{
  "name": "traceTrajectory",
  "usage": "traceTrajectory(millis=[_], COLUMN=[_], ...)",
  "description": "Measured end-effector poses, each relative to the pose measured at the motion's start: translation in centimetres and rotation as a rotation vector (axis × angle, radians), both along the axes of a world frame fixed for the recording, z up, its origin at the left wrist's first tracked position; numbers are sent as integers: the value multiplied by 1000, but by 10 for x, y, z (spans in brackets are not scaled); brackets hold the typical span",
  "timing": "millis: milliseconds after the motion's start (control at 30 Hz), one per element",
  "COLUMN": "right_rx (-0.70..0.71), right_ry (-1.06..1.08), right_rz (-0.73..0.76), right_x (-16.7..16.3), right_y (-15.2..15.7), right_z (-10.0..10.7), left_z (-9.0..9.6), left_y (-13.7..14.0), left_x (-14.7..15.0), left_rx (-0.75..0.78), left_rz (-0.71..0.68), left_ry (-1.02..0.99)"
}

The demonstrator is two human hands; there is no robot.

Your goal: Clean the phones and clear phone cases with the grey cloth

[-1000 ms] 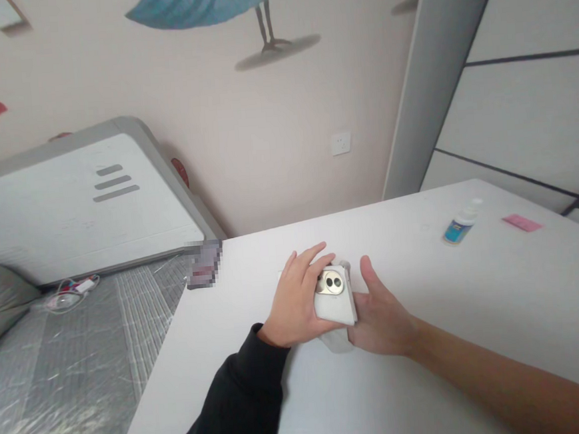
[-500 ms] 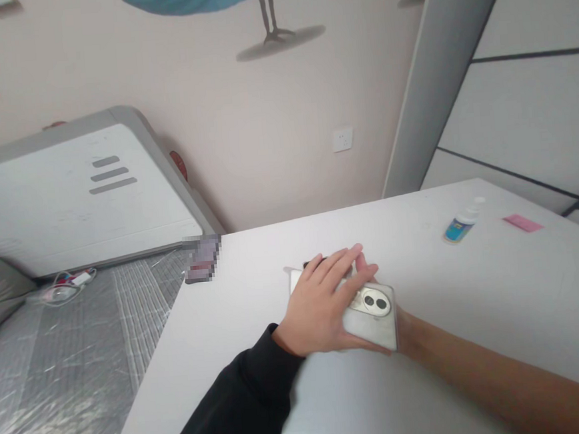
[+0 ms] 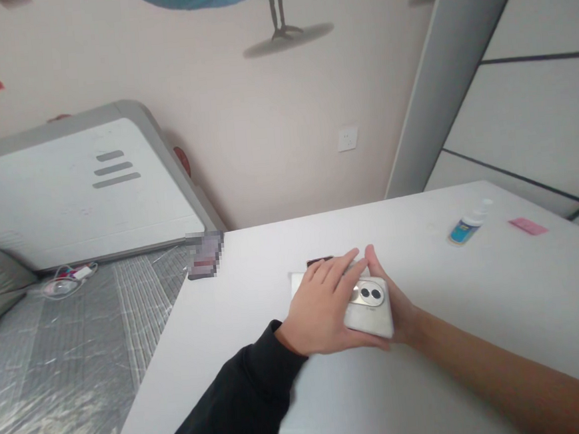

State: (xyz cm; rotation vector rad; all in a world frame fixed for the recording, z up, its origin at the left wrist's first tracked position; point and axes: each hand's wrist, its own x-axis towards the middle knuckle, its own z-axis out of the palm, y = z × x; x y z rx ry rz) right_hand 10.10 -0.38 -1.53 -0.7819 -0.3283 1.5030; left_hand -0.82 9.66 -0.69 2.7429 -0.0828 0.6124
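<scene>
A white smartphone (image 3: 369, 319), its back with a round-ended camera module facing up, is held between my two hands above the table. My left hand (image 3: 321, 308), in a black sleeve, lies across the phone's back, fingers over the top and thumb along the near edge. From the right, my right hand (image 3: 399, 305) grips the phone's end; most of its fingers are hidden beneath or behind it. Just beyond my left fingers a dark flat object (image 3: 318, 262) peeks out, mostly covered, and I cannot tell what it is.
The white table (image 3: 219, 336) carries a small white bottle with a blue label (image 3: 465, 228) and a pink slip (image 3: 527, 226) on the right. A pixelated item (image 3: 205, 256) lies at its left corner. A grey-white bed board (image 3: 67, 194) stands at left, a wardrobe (image 3: 546, 110) at right.
The phone has tilted and shifted slightly left in my hands, and more of my right hand shows beside it. The whole view has moved a little.
</scene>
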Motion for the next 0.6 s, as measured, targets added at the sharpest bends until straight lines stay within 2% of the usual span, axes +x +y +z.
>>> traceTrajectory(millis=[67, 133, 267, 333, 433, 500, 600], right_rx=[-38, -20, 18, 39, 152, 219, 234], right_ry=[-109, -179, -188, -127, -68, -134, -276], right_rz=[-134, -207, -123, -18, 151, 160, 77], right_x=[-3, -5, -6, -3, 4, 8, 11], right_y=[-3, -4, 1, 4, 8, 9, 9], right_z=[-11, -20, -21, -14, -10, -15, -25], left_z=[2, 4, 11, 12, 12, 11, 12], left_y=[-10, -15, -4, 6, 16, 17, 15], left_x=[1, 3, 1, -2, -5, -6, -6], left_rx=[52, 106, 88, 39, -25, -26, 11], left_rz=[-20, -32, 11, 85, 236, 334, 465], left_ry=[-6, -22, -28, 9, 80, 124, 148])
